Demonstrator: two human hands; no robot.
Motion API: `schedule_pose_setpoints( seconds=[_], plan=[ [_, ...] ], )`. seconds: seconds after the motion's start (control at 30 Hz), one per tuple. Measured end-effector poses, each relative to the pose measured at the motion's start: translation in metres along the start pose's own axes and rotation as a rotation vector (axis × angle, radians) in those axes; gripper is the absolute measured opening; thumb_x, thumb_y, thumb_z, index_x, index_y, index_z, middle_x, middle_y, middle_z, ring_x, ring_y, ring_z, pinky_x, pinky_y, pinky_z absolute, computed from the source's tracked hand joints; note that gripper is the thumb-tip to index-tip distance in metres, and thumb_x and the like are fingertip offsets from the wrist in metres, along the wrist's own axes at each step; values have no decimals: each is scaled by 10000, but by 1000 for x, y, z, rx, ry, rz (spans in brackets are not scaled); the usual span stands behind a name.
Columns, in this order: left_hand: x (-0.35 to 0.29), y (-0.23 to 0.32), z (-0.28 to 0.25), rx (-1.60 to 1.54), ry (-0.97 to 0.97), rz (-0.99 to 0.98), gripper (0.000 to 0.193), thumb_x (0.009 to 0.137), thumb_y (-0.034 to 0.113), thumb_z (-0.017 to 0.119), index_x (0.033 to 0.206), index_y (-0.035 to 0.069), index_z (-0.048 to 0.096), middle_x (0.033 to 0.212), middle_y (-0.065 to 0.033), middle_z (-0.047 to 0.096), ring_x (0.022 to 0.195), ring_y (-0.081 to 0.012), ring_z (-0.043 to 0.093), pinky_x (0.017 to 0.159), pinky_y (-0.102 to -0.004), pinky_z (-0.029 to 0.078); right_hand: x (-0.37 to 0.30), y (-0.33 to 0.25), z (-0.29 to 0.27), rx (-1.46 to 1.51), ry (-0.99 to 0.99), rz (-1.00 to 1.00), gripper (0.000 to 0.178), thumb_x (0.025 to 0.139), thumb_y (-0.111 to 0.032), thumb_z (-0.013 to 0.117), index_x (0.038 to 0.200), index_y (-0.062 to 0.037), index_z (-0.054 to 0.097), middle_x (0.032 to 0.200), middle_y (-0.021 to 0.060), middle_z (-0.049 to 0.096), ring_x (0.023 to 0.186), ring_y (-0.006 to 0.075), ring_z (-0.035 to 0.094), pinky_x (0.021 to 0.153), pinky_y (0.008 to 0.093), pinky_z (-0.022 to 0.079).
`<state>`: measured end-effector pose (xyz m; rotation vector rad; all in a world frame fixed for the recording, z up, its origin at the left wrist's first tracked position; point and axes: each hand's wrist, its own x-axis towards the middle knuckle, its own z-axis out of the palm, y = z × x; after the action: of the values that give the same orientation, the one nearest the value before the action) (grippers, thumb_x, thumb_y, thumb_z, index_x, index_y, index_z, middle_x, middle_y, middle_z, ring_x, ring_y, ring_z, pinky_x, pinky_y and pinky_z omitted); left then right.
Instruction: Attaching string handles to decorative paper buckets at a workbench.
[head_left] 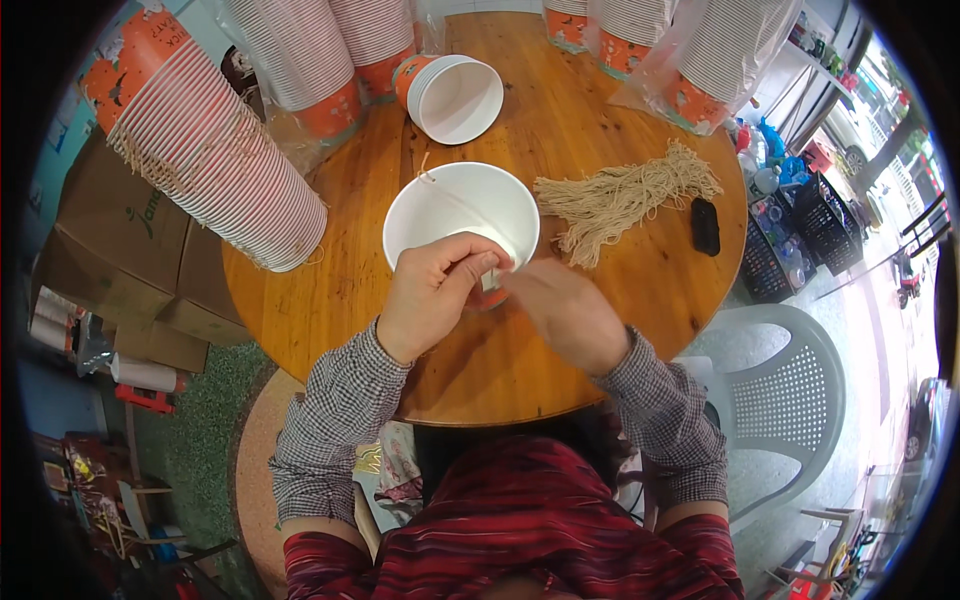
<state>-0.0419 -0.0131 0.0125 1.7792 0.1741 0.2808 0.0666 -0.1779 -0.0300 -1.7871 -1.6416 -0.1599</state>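
A paper bucket (pixel 410 215), white inside with an orange outer wall, stands mouth up before me on the wooden table. A short piece of tan twine (pixel 426 172) sticks up at its far rim. At the near rim my left hand (pixel 440 295) is closed, thumb pressed against the index finger; what lies in that pinch is too small to make out. My right hand (pixel 570 312) is right beside those fingertips, smeared by motion, so its fingers cannot be read. To the right lies a bundle of tan twine (pixel 625 200).
A tall leaning stack of paper buckets (pixel 220 165) stands at the left, with twine strands on it. Another bucket (pixel 462 98) lies on its side beyond mine. Bagged stacks (pixel 725 60) line the far edge. A small black object (pixel 705 227) lies right; a plastic chair (pixel 790 400) stands beside the table.
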Motion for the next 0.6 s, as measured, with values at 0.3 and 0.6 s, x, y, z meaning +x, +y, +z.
schedule_pose_setpoints(
  seconds=[0.3, 0.6],
  plan=[
    [0, -10, -16, -169, 25, -61, 121, 949, 58, 550, 972, -20, 639, 777, -22, 622, 642, -65, 577, 583, -211, 515, 11, -7, -33, -11, 57, 27, 280, 773, 0, 570, 1048, -49, 587, 912, 104, 592, 824, 305, 615, 671, 375, 510],
    [11, -2, -10, -160, -203, -214, 129, 949, 106, 580, 959, -11, 635, 770, -6, 627, 651, -62, 588, 596, -216, 522, 34, -8, -20, 173, 276, 14, 167, 787, -17, 637, 951, -48, 632, 866, 86, 633, 811, 275, 608, 720, 351, 497]
  ],
)
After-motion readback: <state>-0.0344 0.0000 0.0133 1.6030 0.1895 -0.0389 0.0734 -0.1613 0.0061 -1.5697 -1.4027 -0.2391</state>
